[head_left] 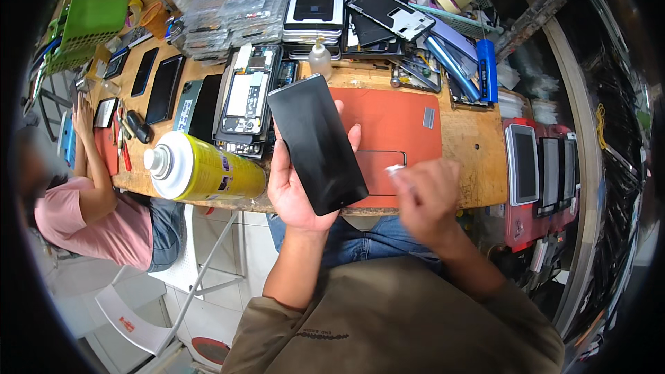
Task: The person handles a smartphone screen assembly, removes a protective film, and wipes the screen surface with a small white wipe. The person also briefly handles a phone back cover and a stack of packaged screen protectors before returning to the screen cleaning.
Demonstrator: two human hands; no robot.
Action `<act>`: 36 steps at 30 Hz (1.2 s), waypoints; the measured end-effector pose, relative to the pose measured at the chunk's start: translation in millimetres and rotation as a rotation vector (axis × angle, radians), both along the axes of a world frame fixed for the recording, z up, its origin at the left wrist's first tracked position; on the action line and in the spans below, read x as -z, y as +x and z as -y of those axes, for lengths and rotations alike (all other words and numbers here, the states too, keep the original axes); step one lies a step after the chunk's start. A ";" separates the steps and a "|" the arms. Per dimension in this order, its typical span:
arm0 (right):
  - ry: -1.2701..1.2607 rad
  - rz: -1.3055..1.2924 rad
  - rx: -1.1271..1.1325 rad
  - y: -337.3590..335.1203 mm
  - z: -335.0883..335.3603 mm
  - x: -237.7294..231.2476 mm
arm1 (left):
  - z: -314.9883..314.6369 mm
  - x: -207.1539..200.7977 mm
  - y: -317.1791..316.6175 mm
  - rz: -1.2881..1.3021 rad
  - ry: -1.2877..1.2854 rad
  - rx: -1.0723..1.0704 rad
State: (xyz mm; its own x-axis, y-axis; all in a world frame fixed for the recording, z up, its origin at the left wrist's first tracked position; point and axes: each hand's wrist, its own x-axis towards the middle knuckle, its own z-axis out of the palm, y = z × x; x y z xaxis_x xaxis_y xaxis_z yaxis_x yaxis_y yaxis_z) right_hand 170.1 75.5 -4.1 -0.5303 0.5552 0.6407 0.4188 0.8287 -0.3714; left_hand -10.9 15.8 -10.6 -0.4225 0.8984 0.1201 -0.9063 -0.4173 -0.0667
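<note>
My left hand holds a black smartphone from beneath, tilted, with its dark glossy face up; a dull smear shows on its lower half. Just to the right of it, my right hand is closed in a pinch, slightly blurred. A small white wad, perhaps tissue, sticks out from its fingertips, apart from the phone. Beneath both hands spreads an orange-red mat. On it lies a thin black rectangular frame, partly covered by the phone and my right hand.
A yellow spray can stands left of my left hand. Behind are a small squeeze bottle, opened phones, stacked phone parts and a blue tube-shaped tool. At left, a person in a pink shirt sits at the bench.
</note>
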 end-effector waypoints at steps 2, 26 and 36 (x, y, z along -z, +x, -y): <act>-0.067 0.002 0.080 23.8 -13.1 4.2 | 1.4 -0.8 -2.1 -0.003 -0.008 0.006; -0.281 -0.109 -0.057 52.5 -10.0 -18.7 | 18.3 -16.3 19.0 -0.181 0.113 0.094; -0.145 -0.125 -0.183 31.4 38.2 -43.1 | 14.3 -26.2 29.1 0.078 -0.082 0.026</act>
State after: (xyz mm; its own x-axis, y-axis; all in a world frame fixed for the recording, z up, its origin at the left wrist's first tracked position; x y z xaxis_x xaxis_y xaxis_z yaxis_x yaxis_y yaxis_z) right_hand 201.6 37.3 39.0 -0.5518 0.5482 0.6285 0.2100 0.8206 -0.5315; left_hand 18.2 1.4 15.5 -0.4037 0.9148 0.0131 -0.9105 -0.4003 -0.1041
